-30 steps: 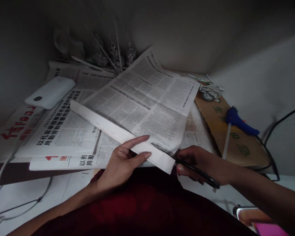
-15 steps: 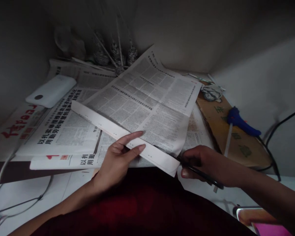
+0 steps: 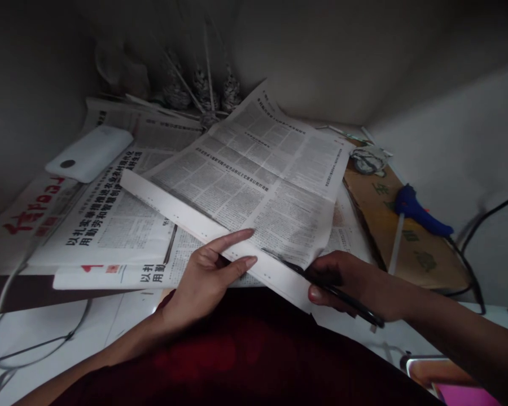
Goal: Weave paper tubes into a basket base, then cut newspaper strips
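A folded newspaper sheet point(image 3: 245, 163) slants across the pile in front of me, with a white margin strip folded along its near edge. My left hand point(image 3: 218, 268) pinches that strip between thumb and fingers. At the strip's right end, my right hand point(image 3: 342, 282) is closed around a slim black-handled cutting tool point(image 3: 355, 304). Its thin dark blade lies in the fold; whether it is a knife or scissors I cannot tell. The sheet's lower right corner curls up beside my right fingers.
More newspapers point(image 3: 101, 220) lie beneath and to the left, with a white power bank point(image 3: 88, 153) on them. A blue glue gun point(image 3: 421, 211) rests on brown cardboard point(image 3: 432, 256) at right. Woven paper pieces point(image 3: 203, 90) stand behind. Cables point(image 3: 469, 265) run along both sides.
The sheet and both hands have shifted slightly to the right in view. The blade has moved a little further left along the fold, and the strip's right end now hangs lower.
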